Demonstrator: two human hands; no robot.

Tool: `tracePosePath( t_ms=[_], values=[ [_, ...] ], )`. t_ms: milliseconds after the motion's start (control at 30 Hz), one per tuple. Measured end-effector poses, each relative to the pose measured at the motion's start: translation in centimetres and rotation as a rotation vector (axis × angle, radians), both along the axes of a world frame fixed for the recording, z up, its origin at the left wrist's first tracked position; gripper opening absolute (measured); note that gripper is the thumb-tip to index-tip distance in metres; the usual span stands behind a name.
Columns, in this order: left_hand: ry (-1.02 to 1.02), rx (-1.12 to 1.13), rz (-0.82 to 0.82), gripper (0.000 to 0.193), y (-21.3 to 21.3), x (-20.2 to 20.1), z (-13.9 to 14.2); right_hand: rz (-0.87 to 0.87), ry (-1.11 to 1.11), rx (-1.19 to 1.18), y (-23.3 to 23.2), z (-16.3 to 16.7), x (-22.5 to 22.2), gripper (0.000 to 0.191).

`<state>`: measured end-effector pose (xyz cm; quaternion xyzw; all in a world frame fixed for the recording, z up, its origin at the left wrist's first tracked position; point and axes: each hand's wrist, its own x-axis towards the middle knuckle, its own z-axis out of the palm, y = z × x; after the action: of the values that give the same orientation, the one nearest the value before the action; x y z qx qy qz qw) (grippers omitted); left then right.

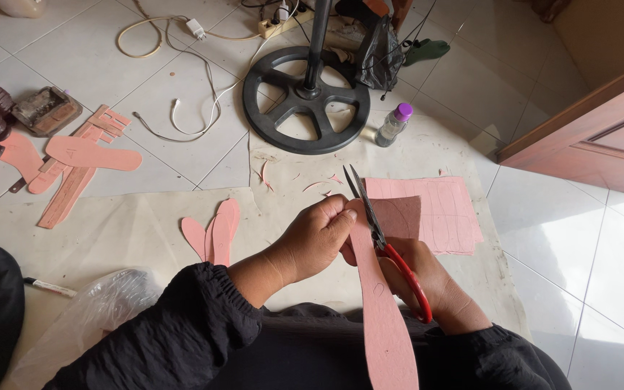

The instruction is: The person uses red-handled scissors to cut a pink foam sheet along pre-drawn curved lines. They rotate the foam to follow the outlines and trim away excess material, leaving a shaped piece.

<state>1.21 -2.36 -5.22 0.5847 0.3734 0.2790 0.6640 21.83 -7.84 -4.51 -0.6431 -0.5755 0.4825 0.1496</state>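
My left hand [317, 237] pinches the top of a long pink insole-shaped piece [386, 325] that runs down toward my lap. Red-handled scissors [377, 224] sit in my right hand [427, 278], their blades open and pointing away from me along the piece's right edge. A brownish-pink flap [402, 215] of the same sheet sticks out to the right of the blades. Both forearms are in black sleeves.
A pink sheet [449, 209] with drawn outlines lies on the paper mat [146, 231]. Cut pink soles [214, 231] lie left of my hands, more soles and strips [84, 155] at far left. A black fan base [305, 97], cables, a small bottle [393, 123], a plastic bag [88, 318] and a wooden door [601, 130] surround me.
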Motion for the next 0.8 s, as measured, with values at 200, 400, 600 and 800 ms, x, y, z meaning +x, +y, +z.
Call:
tracePosePath(
  t_ms=[200,400,600,800],
  values=[
    [-0.049,0.000,-0.021,0.026,0.1,-0.1,0.5,0.062,0.088,0.026,-0.2,0.3,-0.2,0.036],
    [-0.048,-0.011,-0.053,0.026,0.1,-0.4,0.8,0.082,0.072,0.025,0.0,0.9,-0.4,0.029],
    [-0.078,-0.009,-0.038,0.030,0.2,-0.4,0.8,0.047,-0.013,-0.014,0.0,1.4,-0.9,0.020],
    [-0.056,0.014,-0.035,0.032,0.1,-0.3,0.7,0.136,-0.044,0.111,0.1,0.9,-0.4,0.017]
  ],
)
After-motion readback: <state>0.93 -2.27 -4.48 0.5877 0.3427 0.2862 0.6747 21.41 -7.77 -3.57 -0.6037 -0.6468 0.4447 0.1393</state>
